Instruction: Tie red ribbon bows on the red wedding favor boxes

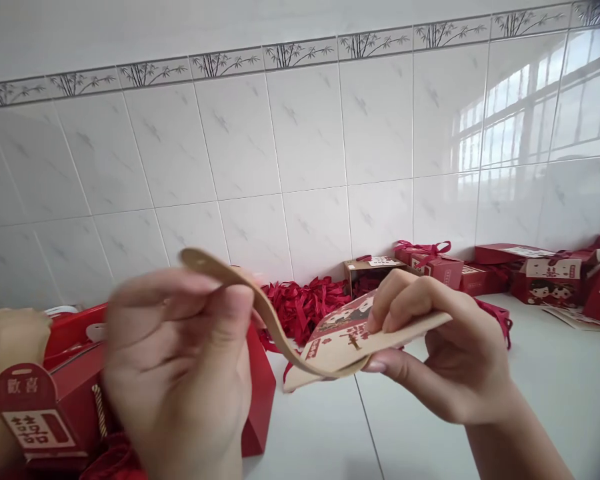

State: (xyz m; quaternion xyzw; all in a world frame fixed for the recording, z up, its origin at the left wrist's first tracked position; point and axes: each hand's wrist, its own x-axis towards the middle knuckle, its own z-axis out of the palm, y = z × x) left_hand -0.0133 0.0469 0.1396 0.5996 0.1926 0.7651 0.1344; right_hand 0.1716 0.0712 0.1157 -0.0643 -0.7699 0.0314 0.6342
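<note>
A cardboard strip (275,327) curves through the air between my two hands. My left hand (185,373) pinches it near its rounded upper end, thumb against fingers. Its lower end runs under a printed card piece (350,343), beige with red characters and cartoon figures. My right hand (435,353) is closed on that card, fingers on top and thumb beneath, where the strip meets it. Both are held above the white tiled surface.
Red ribbons (305,307) lie heaped by the wall. Red gift boxes (443,267) line the right back. At left stand a red box (40,420) with a twisted cord and another person's hand (20,333). A red panel (260,393) is behind my left hand.
</note>
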